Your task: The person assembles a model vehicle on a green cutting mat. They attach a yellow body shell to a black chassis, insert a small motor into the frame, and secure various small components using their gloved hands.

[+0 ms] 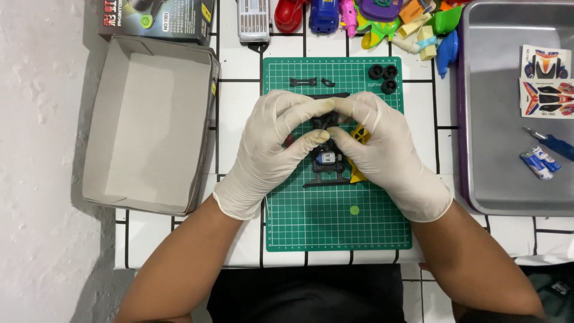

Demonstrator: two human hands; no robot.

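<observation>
We grip a small black toy car chassis (326, 158) with both gloved hands at the middle of the frame.

Our left hand (272, 149) and right hand (382, 149) close on its upper end, thumbs and forefingers pinched together over a black part there; what that part is we cannot quite tell, since the fingers cover it. The chassis lies on a green cutting mat (335, 230), with a small motor (328, 158) showing in its middle and a yellow piece (359, 134) under the right fingers. Three black tyres (383, 76) sit at the mat's upper right, two small black parts (310, 81) at its upper left. An open cardboard box (149, 125) stands to the left. A metal tray (508, 173) at the right holds sticker sheets (545, 81) and a blue tool (553, 142).
</observation>
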